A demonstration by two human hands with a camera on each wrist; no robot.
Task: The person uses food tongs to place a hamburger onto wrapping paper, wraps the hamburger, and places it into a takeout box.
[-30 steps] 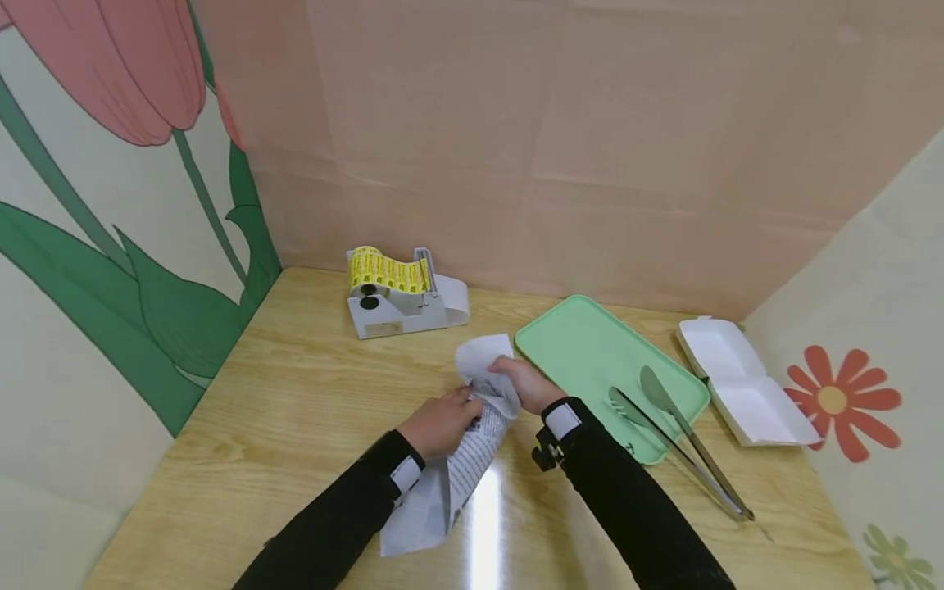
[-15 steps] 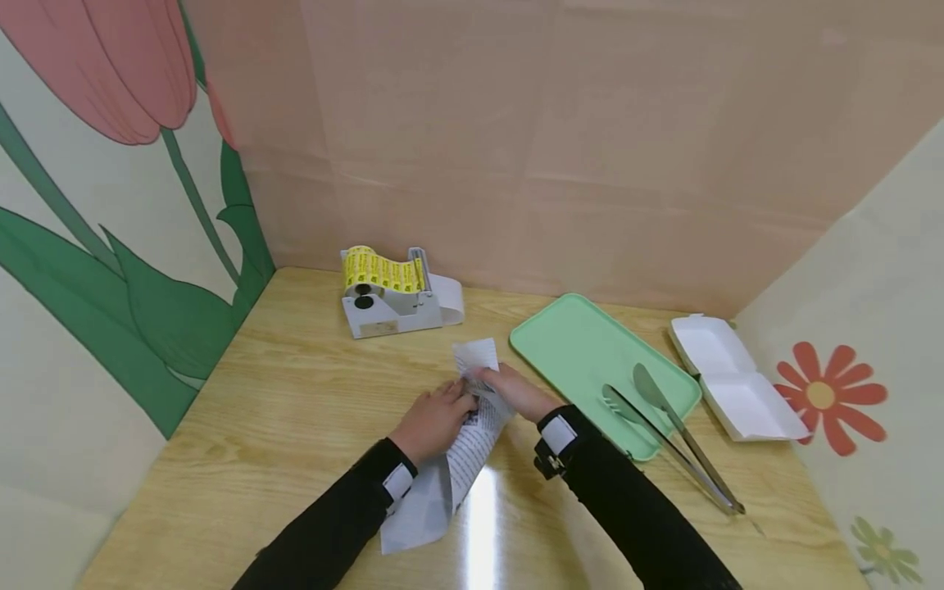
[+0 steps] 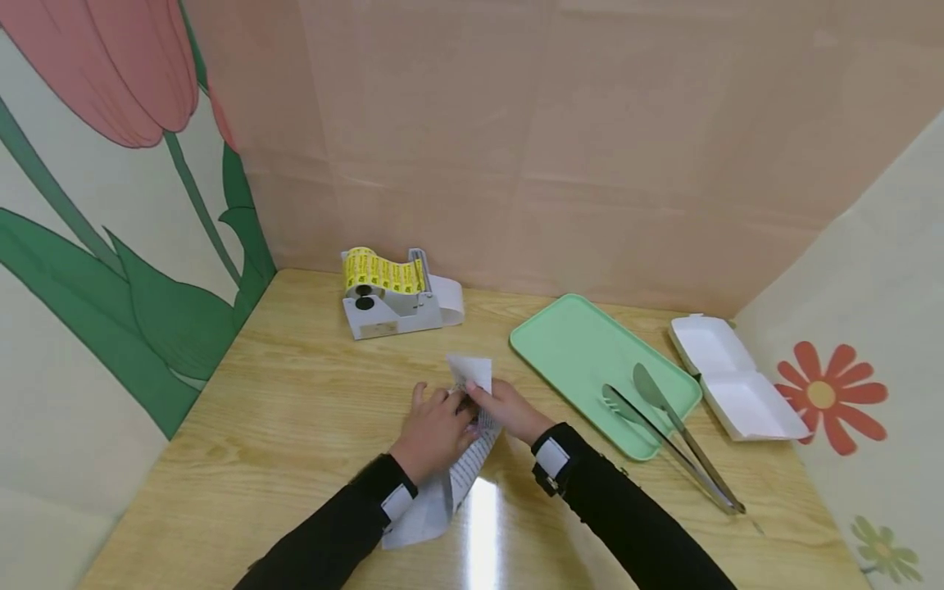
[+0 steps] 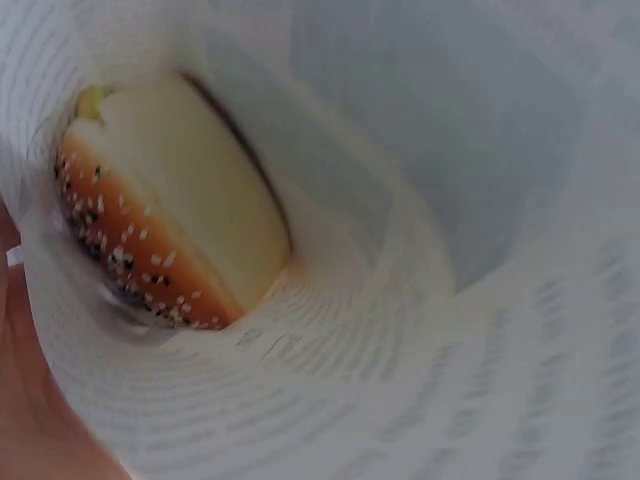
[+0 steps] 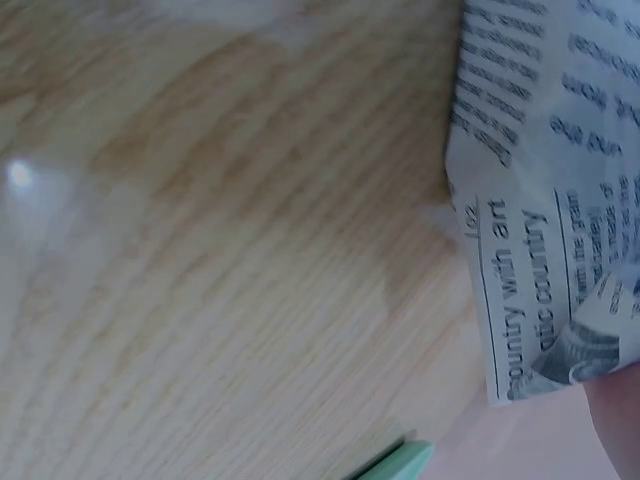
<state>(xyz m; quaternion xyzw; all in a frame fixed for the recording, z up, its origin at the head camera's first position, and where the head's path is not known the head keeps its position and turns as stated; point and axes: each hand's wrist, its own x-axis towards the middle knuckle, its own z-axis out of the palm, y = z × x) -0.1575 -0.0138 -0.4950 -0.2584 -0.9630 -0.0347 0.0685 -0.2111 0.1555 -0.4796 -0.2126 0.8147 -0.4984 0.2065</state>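
Note:
Printed wrapping paper is rolled into a tube on the table, between both hands. Inside it, the left wrist view shows a sandwich in a sesame-topped bun; the head view hides it. My left hand grips the roll from the left, with one finger raised. On the other side my right hand pinches the paper near its far end, thumb on top. A pale flap of paper stands up beyond the fingers. The near end lies loose under the left wrist.
A label dispenser with a yellow roll stands at the back. To the right is a green tray, with metal tongs lying across its near edge. An opened white takeaway box sits beyond, by the right wall.
Both hands have shifted slightly left. The paper's far end has come down toward the body and shows its pale side. A left finger has lifted, and the right thumb presses over the paper.

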